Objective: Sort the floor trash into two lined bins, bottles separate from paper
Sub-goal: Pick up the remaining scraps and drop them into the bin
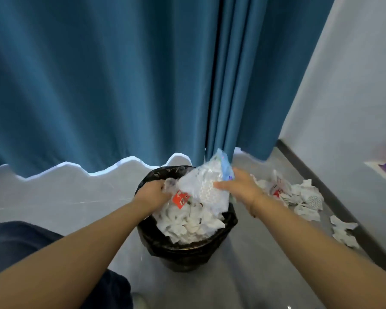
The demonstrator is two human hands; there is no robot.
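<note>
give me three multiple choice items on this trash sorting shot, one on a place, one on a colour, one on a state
1. Where does the loose paper pile still on the floor lie?
A. right of the bin, by the wall
B. left of the bin, by the knee
C. behind the curtain

2. What colour is the bin liner?
A. white
B. black
C. blue

3. How full is the bin?
A. empty
B. half full
C. heaped with crumpled paper to the rim

Answers:
1. A, the pile sits on the grey floor along the right baseboard.
2. B, glossy black plastic folds over the rim.
3. C, white paper fills it while the left hand presses in and the right hand holds a patterned wad above.
</note>
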